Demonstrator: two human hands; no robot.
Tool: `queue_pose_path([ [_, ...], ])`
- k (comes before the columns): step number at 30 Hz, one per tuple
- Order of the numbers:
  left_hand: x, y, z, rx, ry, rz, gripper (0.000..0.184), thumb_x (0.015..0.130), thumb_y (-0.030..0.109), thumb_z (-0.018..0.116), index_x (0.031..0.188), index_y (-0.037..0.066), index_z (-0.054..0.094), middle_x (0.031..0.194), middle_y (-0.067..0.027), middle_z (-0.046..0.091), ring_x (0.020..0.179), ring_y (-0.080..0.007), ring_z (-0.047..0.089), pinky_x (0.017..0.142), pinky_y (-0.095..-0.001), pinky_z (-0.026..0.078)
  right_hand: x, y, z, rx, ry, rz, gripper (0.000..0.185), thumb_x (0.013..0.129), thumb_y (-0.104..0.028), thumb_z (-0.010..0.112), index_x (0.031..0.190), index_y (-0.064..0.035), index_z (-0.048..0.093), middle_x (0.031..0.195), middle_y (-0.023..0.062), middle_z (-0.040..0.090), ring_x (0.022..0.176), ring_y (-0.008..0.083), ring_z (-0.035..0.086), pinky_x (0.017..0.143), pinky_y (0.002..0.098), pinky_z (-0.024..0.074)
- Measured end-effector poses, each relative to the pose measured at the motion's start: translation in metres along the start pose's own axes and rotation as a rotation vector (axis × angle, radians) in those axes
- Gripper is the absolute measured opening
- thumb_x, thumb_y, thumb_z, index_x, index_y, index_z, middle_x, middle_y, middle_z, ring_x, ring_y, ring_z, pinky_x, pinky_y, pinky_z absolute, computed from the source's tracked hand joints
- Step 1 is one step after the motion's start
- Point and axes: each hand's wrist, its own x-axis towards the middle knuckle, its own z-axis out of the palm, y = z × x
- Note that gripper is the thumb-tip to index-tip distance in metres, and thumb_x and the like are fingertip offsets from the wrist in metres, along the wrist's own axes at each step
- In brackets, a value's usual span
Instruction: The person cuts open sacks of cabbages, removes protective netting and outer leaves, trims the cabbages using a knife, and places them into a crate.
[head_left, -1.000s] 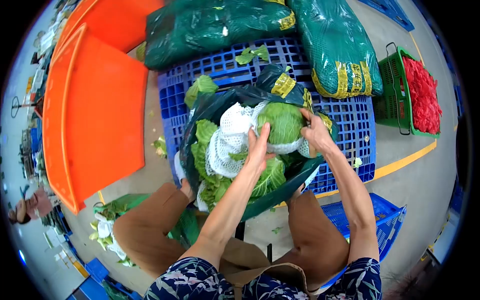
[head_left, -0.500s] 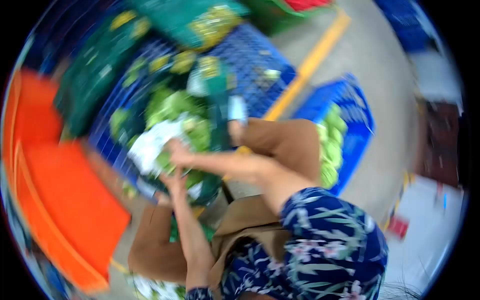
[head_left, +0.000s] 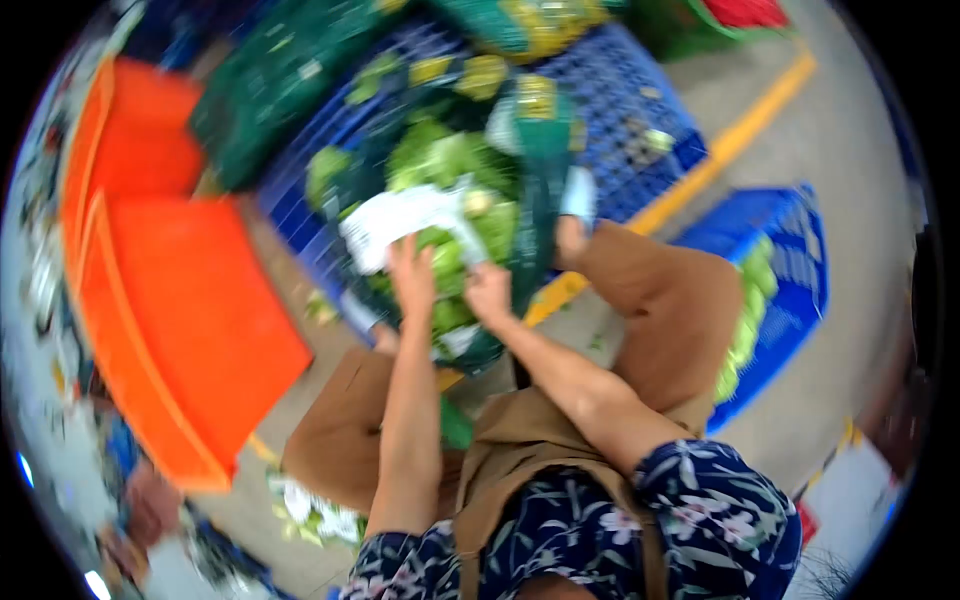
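Observation:
A dark green plastic bag (head_left: 541, 190) stands with its mouth folded wide, full of green lettuce (head_left: 455, 165). Over the lettuce at the near left lies a crumpled white sheet (head_left: 385, 222), paper or thin wrap. My left hand (head_left: 412, 280) rests at the sheet's lower edge, fingers stretched up against it and the leaves. Beside it, my right hand (head_left: 488, 290) is closed in a pinch on a white strip that looks like the sheet's right-hand edge. Motion blur hides the fine detail of the fingertips.
Blue crates (head_left: 625, 120) lie under and behind the bag, with filled green bags (head_left: 290, 85) on top. Orange bins (head_left: 190, 310) stand at the left. A blue crate of lettuce (head_left: 800, 285) sits at the right by my knee. Leaf scraps (head_left: 315, 510) lie on the floor.
The view has swung, so the scene sits further right. My hands, crossed close together before, are now side by side, the right one drawn to the right with the white strip.

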Motion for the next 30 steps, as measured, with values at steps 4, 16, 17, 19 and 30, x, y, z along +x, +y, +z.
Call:
queue_pose_path([
  [4,0.036,-0.013,0.008,-0.201,-0.115,-0.246,0.045,0.090,0.032,0.055,0.127,0.006,0.052,0.129,-0.0238,0.045,0.118,-0.0395,0.045,0.099,-0.0429,0.036,0.005,0.027,0.020,0.066,-0.092,0.099,0.009,0.072,0.001,0.056,0.080,0.0026,0.057,0.077,0.0196,0.059,0.070,0.0369,0.057,0.064,0.0400,0.0461],
  [16,0.088,-0.070,0.002,-0.373,-0.222,-0.559,0.059,0.089,0.051,0.046,0.132,0.011,0.050,0.128,-0.0177,0.054,0.121,-0.0344,0.048,0.101,-0.0387,0.035,0.003,0.033,0.054,-0.013,-0.370,-0.397,0.041,0.063,0.005,0.056,0.103,-0.0061,0.060,0.100,0.0125,0.052,0.095,0.0318,0.049,0.091,0.0423,0.0343],
  [17,0.093,-0.069,0.003,-0.268,-0.211,-0.591,0.054,0.088,0.052,0.046,0.128,0.017,0.053,0.123,-0.0154,0.058,0.116,-0.0354,0.051,0.098,-0.0426,0.038,0.003,0.031,0.053,-0.029,-0.414,-0.406,0.044,0.062,0.005,0.056,0.105,-0.0065,0.060,0.101,0.0124,0.052,0.095,0.0318,0.049,0.091,0.0423,0.0342],
  [19,0.101,-0.062,0.005,-0.113,-0.289,-0.684,0.050,0.088,0.053,0.045,0.124,0.020,0.055,0.122,-0.0141,0.059,0.114,-0.0351,0.052,0.096,-0.0445,0.039,-0.004,0.038,0.049,-0.081,-0.522,-0.461,0.043,0.064,0.005,0.055,0.105,-0.0052,0.060,0.097,0.0125,0.053,0.094,0.0326,0.050,0.087,0.0426,0.0376],
  [30,0.083,-0.084,-0.004,-0.355,-0.123,-0.584,0.052,0.086,0.053,0.052,0.113,0.009,0.061,0.099,-0.0184,0.065,0.093,-0.0328,0.061,0.083,-0.0381,0.045,0.006,0.065,0.048,0.265,-0.547,0.168,0.023,0.085,-0.009,0.054,0.104,0.0014,0.064,0.093,0.0110,0.065,0.078,0.0190,0.059,0.072,0.0300,0.0453],
])
